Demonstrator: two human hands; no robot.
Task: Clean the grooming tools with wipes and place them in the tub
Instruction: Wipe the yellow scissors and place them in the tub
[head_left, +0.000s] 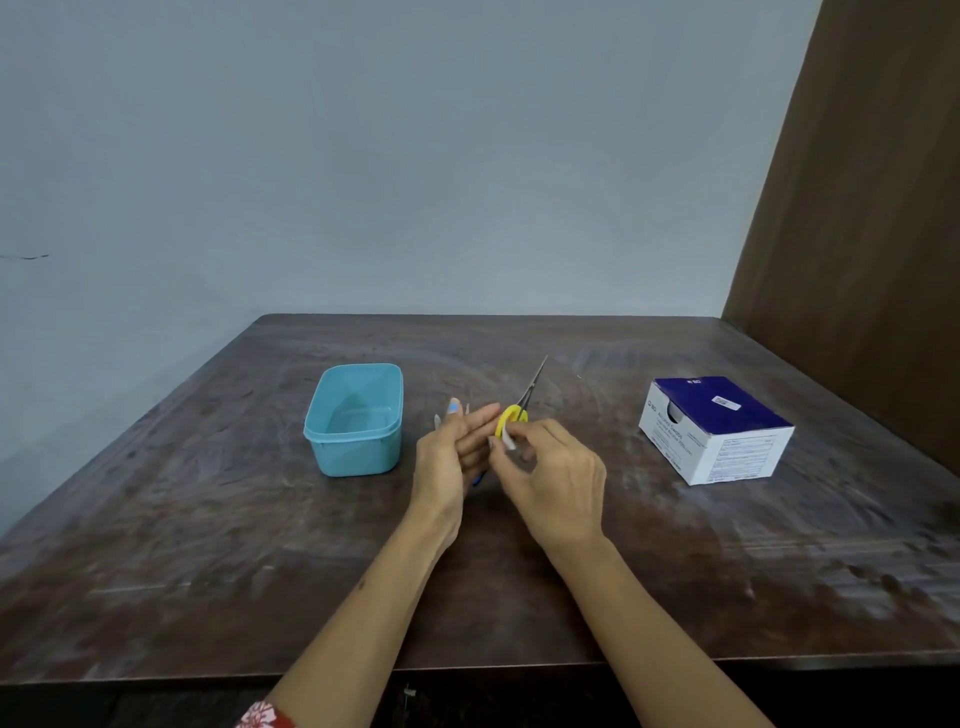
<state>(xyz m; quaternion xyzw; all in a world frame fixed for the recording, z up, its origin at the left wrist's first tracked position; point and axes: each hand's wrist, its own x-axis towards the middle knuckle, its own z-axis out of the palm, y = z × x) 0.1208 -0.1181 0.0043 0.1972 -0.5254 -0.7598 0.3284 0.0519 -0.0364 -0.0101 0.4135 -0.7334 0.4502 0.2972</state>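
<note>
Now, near the frame's centre, our left hand holds the yellow-handled scissors, while our right hand pinches a small white wipe against the handle. Left of the hands, the blue tub looks empty, so we judge nothing is placed yet. The wipe box sits at right.

A dark brown wooden surface, worn and streaked with pale marks, is seen filling the lower half of the view. A plain grey-blue wall is seen behind it, marked by a small dark scratch at the far left. A brown wooden panel is set upright along the right side.
</note>
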